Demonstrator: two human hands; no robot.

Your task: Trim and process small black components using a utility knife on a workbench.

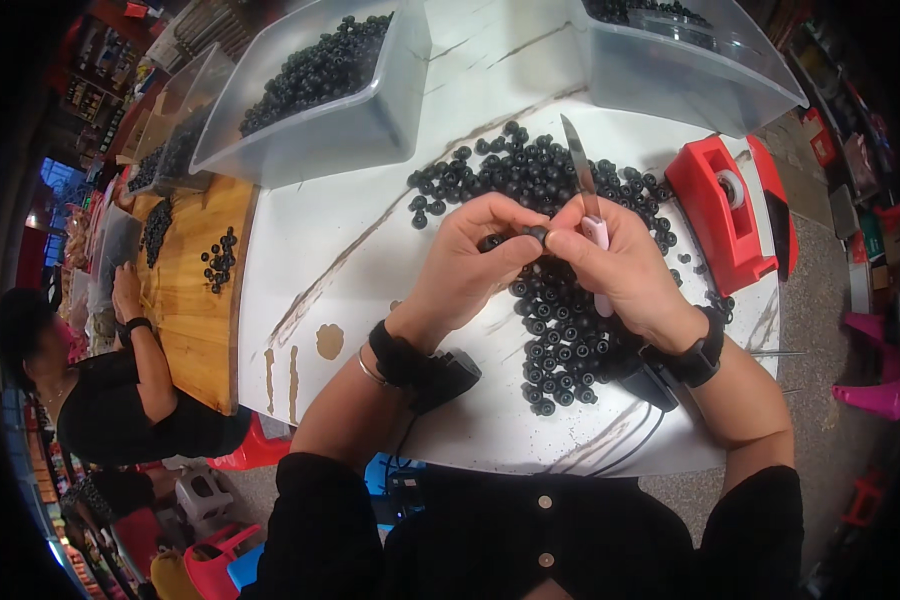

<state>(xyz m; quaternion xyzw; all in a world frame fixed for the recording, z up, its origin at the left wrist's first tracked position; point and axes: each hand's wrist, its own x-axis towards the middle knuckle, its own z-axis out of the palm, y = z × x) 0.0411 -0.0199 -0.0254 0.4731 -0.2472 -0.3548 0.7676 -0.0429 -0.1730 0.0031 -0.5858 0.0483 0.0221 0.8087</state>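
Observation:
My left hand [448, 272] is closed, with a small black round part [537, 234] pinched between thumb and forefinger. Another black part [490, 242] shows in the crook of its fingers. Touching the pinched part from the other side are the thumb and fingertip of my right hand [630, 270], which also grips a knife [580, 165]. The blade points up and away; its pale pink handle passes through the fingers. A loose heap of black round parts [535, 172], many with a pale-rimmed hole, spreads on the white table beyond and under my hands.
Two clear plastic bins [315, 150] [660, 95] of black parts stand at the table's far side. A red tape dispenser [710, 215] sits at the right. At left, a person [120, 390] works at a wooden table [192, 330] with more parts. Cables [625, 455] lie near the front edge.

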